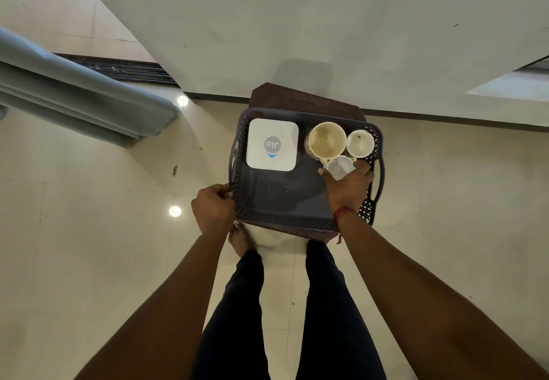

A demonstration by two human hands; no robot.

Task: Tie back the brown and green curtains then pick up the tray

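Observation:
A dark perforated plastic tray (283,201) with side handles rests on a small brown stool (297,97) straight ahead of me. It carries a white square box (272,144), a large cream mug (326,140), a small white cup (360,143) and a third white cup (341,166). My left hand (212,206) grips the tray's near left edge. My right hand (350,185) reaches inside the tray and its fingers curl round the third white cup. A green-grey curtain (74,91) hangs bunched at the left.
The stool stands against a pale wall (297,23) on a glossy tiled floor (89,231). A sliding door track (124,69) runs behind the curtain. My legs and bare foot (240,240) are just short of the stool.

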